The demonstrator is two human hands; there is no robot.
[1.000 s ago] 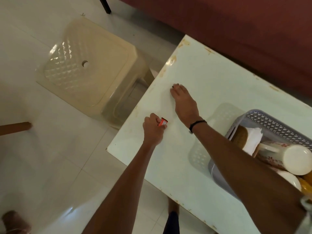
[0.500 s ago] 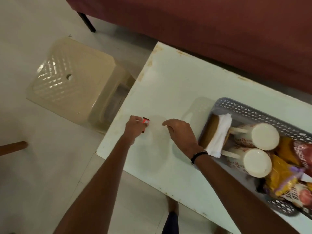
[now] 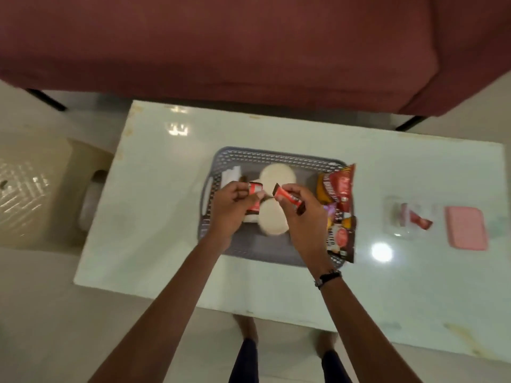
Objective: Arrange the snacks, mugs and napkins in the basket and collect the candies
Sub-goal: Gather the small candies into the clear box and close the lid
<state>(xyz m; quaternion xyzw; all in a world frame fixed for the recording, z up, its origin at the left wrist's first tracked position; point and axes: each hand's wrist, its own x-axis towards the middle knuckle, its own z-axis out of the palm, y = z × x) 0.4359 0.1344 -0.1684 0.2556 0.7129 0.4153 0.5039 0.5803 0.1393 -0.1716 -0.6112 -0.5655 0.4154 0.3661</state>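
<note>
Head view: both hands are raised over a grey basket [image 3: 250, 251] that stands on the pale, glossy desk [image 3: 154, 217]. The left hand [image 3: 231, 207] has its fingers curled and pinched on red-and-white candies [image 3: 255, 199]; their print is too blurred to read. The right hand [image 3: 302, 217] pinches one red candy bar [image 3: 372, 199] between thumb and fingers, the bar tilted, its dark ends sticking out above and below the grip; its lettering cannot be read either. A dark band [image 3: 328, 277] circles the right wrist.

In the basket two white mugs [image 3: 278, 176] lie on their sides, round faces up, one beyond the hands and one partly beneath them. White napkins [image 3: 231, 175] stand at the basket's left end. Snack packs [image 3: 341, 189] fill the right end: a red one with white writing too smeared to read, an orange one beside it, and a dark one nearer the person where "SALTED" can be partly made out.

Well apart to the right, a clear tub [image 3: 401, 217] on the desk holds more red candy, and a pink lid [image 3: 466, 230] lies just beside it. A beige stool [image 3: 30, 186] stands left of the desk, and a maroon sofa [image 3: 221, 45] runs along beyond it.
</note>
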